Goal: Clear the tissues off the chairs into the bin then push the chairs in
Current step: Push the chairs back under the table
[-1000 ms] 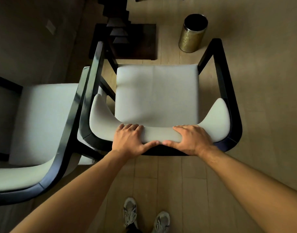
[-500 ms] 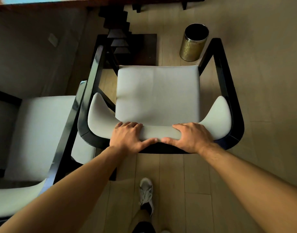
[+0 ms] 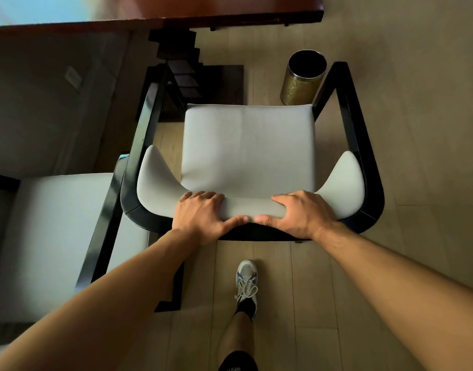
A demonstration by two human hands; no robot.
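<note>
A second pale-cushioned chair (image 3: 56,231) sits at the far left, just beside the black-framed armchair with a pale grey padded seat (image 3: 247,145). The person's left hand (image 3: 203,216) and right hand (image 3: 301,214) both grip its curved backrest, thumbs almost touching. A dark wooden table edge (image 3: 230,18) lies ahead. A brass cylindrical bin (image 3: 302,79) stands near the chair's front right corner, bare wooden floor (image 3: 417,103) beyond.

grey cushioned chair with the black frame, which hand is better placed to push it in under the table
Neither alone: the left hand and right hand both grip the grey padded backrest, thumbs almost meeting at its middle. Pushing with both should keep it straight.
</note>
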